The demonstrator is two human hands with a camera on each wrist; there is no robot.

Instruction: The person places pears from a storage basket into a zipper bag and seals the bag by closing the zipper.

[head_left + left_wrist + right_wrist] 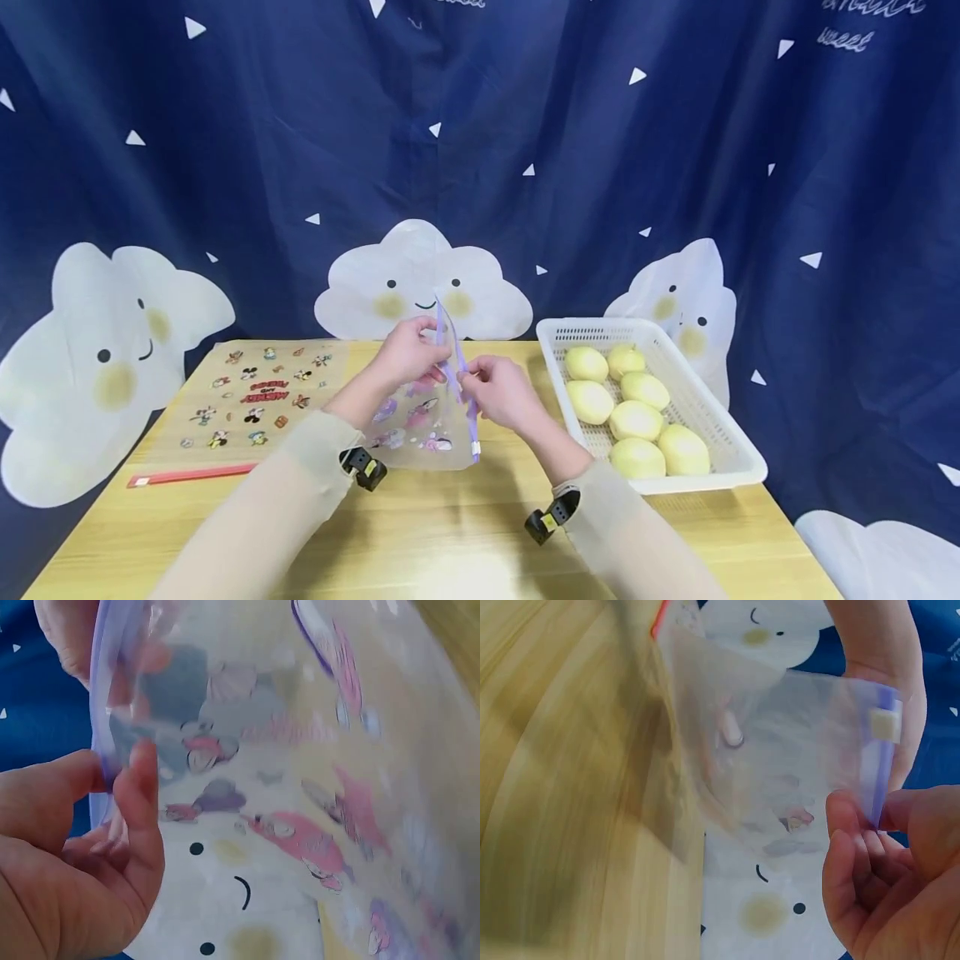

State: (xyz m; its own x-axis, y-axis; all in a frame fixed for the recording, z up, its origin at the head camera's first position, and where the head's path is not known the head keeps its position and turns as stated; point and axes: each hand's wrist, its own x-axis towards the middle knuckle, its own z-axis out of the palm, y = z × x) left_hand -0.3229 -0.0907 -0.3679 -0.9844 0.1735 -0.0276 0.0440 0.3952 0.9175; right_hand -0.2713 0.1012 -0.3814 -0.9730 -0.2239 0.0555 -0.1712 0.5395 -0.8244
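Note:
A clear zipper bag [420, 421] with pink and purple cartoon prints is held up over the table, its purple zip edge parted into two strips. My left hand [412, 354] pinches one side of that edge between thumb and fingers. On the other side, my right hand [498, 392] pinches the opposite strip. In the right wrist view a white slider [885, 724] sits near one end of the purple edge, with my right hand [900, 862] gripping beside it. The left wrist view shows my left hand [90, 855] at the rim and the bag's printed side.
A white plastic basket [720, 442] with several yellow lemon-like fruits [636, 419] stands on the right. To the left lies a flat, larger printed bag [180, 417] with a red zip edge [195, 475]. A dark blue curtain [480, 150] hangs behind the wooden table [420, 533].

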